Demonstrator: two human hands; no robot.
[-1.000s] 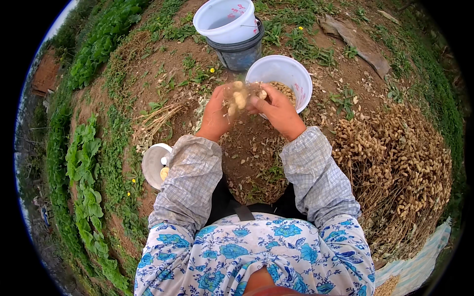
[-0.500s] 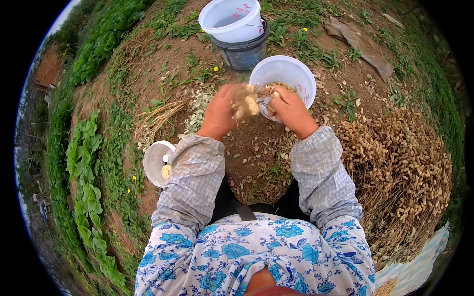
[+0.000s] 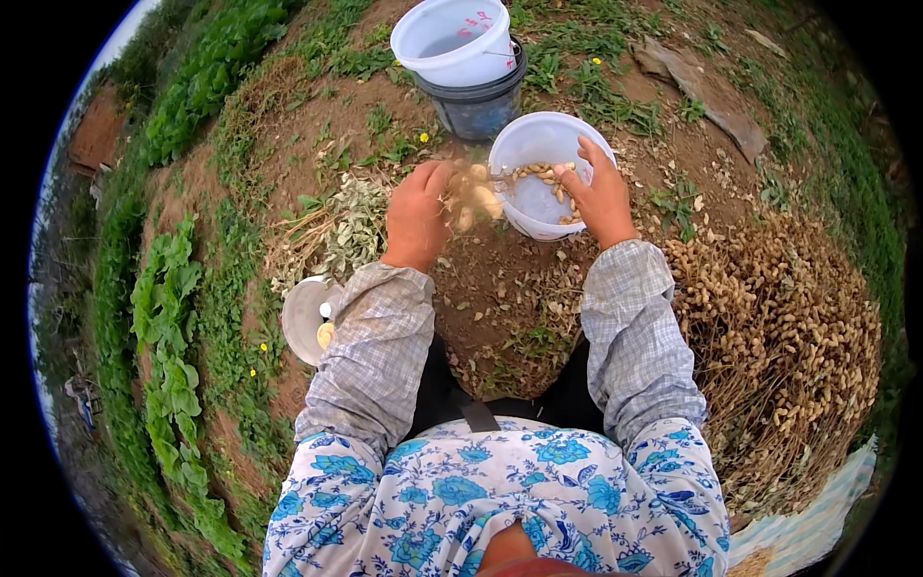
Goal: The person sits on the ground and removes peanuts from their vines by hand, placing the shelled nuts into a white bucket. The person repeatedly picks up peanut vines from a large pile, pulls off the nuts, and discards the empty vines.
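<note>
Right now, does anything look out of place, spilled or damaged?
Nothing clearly spilled or damaged stands out. The upper white bucket looks askew on the dark bucket, though the lens bends edges; the peanuts at your left hand are too blurred to judge.

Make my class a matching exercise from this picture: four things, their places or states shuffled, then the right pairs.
1. Left hand
2. Right hand
3. Dark bucket
4. Peanut heap

A. under a stacked white bucket
B. right of the right sleeve
C. holding a peanut cluster
D. over the nearer white bucket

Pairs: 1-C, 2-D, 3-A, 4-B
</note>
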